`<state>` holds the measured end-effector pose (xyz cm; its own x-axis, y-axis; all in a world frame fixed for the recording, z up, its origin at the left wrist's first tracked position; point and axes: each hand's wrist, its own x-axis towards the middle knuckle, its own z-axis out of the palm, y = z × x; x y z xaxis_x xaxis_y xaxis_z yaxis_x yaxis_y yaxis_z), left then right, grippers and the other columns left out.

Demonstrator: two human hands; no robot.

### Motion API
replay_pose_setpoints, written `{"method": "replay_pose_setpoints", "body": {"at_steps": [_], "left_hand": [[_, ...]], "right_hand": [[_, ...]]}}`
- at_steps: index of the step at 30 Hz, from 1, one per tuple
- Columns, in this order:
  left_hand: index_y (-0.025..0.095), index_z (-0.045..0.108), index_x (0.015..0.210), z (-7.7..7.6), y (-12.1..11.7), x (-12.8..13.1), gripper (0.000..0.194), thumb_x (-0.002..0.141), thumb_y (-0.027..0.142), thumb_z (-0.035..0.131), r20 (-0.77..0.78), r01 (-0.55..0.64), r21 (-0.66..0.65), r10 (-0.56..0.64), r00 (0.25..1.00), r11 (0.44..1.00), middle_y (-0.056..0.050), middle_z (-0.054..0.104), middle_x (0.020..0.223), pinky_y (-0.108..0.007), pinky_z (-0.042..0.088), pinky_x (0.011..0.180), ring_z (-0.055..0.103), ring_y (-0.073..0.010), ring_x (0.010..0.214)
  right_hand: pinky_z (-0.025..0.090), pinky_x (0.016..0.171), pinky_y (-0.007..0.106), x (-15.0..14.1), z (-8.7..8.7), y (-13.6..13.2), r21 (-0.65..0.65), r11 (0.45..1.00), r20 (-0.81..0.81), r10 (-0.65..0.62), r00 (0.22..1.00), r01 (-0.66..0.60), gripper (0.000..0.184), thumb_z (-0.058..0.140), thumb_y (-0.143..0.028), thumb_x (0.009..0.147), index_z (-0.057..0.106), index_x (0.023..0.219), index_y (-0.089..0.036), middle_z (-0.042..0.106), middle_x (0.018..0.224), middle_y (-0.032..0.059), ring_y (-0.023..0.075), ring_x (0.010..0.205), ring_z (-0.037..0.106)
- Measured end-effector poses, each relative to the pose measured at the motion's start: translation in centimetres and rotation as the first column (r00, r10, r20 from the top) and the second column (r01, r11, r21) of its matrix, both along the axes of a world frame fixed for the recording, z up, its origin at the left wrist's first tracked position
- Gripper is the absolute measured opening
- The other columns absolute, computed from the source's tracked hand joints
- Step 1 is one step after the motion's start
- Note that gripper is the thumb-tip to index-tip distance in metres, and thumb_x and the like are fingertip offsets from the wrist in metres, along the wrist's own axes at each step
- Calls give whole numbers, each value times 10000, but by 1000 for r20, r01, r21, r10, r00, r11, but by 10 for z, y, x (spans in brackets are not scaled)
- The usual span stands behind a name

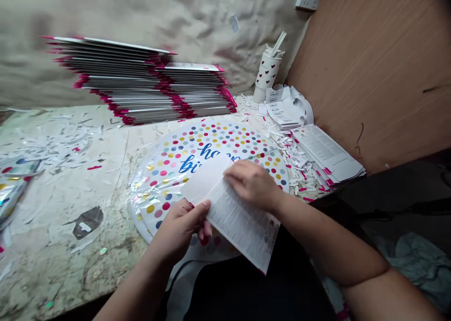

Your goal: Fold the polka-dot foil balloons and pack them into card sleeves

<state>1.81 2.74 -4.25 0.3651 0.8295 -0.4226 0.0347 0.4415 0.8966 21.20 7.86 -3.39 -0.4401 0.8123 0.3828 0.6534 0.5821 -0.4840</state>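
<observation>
My left hand [179,232] pinches the lower left edge of a printed white card [239,222], with the thumb on top. My right hand [252,185] presses down on the card's upper part, fingers together. A translucent white flap [206,178] extends from the card over a round foil balloon [211,145] in clear plastic. The balloon has coloured polka dots and blue lettering, partly hidden by the card and my hands.
Two tall stacks of flat packs with pink edges [141,81] stand at the back of the scrap-strewn worktable [66,203]. To the right lie a pile of printed sheets [326,152] and a heart-patterned white cup [267,72]. More foil packs [12,185] lie at left.
</observation>
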Motion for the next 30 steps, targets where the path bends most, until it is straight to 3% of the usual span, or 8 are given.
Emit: {"method": "replay_pose_setpoints", "body": {"at_steps": [3, 13, 17, 21, 27, 30], "left_hand": [[120, 584, 457, -3, -7, 3, 506, 836, 436, 471, -27, -15, 49, 16, 999, 999, -46, 561, 398, -190, 322, 407, 452, -81, 368], [137, 556, 404, 8, -15, 8, 519, 823, 438, 496, -218, -6, 156, 41, 975, 988, -25, 521, 372, -203, 302, 435, 417, -75, 389], [133, 585, 461, 0, -18, 7, 503, 836, 452, 481, -174, 14, 141, 11, 985, 990, -31, 549, 413, -206, 311, 444, 445, -83, 410], [130, 587, 460, 0, -17, 8, 492, 836, 430, 482, -141, 5, 118, 12, 990, 993, -36, 563, 417, -193, 323, 437, 445, -77, 402], [135, 574, 459, 5, -15, 10, 492, 828, 446, 475, -142, 4, 151, 17, 990, 989, -47, 579, 424, -199, 337, 438, 461, -91, 403], [131, 588, 467, 4, -14, 8, 484, 820, 446, 489, -146, 11, 144, 10, 989, 989, -47, 574, 415, -206, 360, 447, 470, -97, 402]], "right_hand": [[409, 741, 272, -13, -1, -23, 22, 989, 120, 144, 982, -147, 153, 475, -171, 863, 625, 841, -160, 618, 844, 65, 165, 824, 547], [396, 685, 274, -15, 11, -24, 9, 985, 209, 168, 963, -174, 213, 454, -221, 888, 624, 795, -134, 594, 761, 57, 162, 735, 523], [404, 688, 266, -13, 8, -25, -17, 991, 155, 137, 978, -136, 166, 456, -146, 862, 614, 817, -125, 615, 799, 75, 166, 763, 547], [417, 690, 242, -9, 9, -26, -99, 978, 97, 195, 976, -185, 151, 481, -164, 867, 630, 849, -140, 649, 794, 56, 148, 760, 582], [412, 672, 276, -10, 12, -27, 10, 989, 168, 142, 976, -146, 169, 463, -173, 866, 615, 800, -142, 634, 794, 73, 170, 749, 566], [422, 699, 264, -8, 12, -28, -17, 988, 129, 151, 980, -150, 173, 435, -158, 878, 605, 857, -140, 637, 824, 70, 160, 787, 569]]}}
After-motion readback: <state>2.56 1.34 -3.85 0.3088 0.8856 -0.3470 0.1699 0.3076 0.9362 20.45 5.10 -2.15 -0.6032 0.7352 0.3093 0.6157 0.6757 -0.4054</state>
